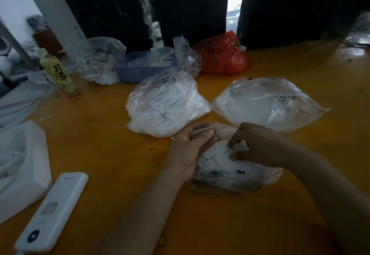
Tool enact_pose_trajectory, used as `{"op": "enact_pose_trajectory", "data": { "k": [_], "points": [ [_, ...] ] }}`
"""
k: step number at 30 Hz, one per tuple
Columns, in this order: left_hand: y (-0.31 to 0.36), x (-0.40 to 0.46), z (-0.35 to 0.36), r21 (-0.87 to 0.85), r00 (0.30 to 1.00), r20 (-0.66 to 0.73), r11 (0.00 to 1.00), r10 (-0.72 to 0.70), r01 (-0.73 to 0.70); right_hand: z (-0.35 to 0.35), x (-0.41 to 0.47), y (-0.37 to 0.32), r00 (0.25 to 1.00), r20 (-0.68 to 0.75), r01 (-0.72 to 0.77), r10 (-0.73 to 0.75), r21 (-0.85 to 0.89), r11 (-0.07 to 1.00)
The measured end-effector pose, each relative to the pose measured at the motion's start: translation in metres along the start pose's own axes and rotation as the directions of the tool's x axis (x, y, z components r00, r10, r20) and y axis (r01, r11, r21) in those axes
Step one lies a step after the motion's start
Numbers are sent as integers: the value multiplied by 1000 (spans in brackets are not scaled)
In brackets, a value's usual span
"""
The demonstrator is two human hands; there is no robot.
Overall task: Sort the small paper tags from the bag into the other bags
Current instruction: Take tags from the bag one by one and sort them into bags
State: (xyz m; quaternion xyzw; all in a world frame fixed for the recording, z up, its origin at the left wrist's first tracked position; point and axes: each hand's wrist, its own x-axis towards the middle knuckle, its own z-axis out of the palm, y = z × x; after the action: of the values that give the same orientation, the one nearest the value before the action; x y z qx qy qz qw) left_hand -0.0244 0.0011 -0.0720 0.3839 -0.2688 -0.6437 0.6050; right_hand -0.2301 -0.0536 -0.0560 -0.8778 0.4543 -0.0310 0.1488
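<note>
On the table (100, 144): nearest bag (230, 172) front and centre, left hand (192, 146) at its left edge, right hand (252, 144) on top. Behind it, two fuller bags side by side: tag-filled bag (162, 104) left, flatter bag (268, 102) right. Further back, tray (138, 72); bottle (60, 74) far left; remote (52, 212) near left

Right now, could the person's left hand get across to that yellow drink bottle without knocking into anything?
Probably yes. The left hand lies open beside the near bag, and the orange table between it and the bottle shows only bare surface. It looks a long stretch, though, so the person might need to lean.
</note>
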Motion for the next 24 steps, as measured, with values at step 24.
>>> {"op": "enact_pose_trajectory", "data": {
  "k": [24],
  "points": [
    [-1,5,-3,-9,1000,20,1000,-23,23,-17,-10,-4,941,-324,129,93,601,789]
  ]
}}
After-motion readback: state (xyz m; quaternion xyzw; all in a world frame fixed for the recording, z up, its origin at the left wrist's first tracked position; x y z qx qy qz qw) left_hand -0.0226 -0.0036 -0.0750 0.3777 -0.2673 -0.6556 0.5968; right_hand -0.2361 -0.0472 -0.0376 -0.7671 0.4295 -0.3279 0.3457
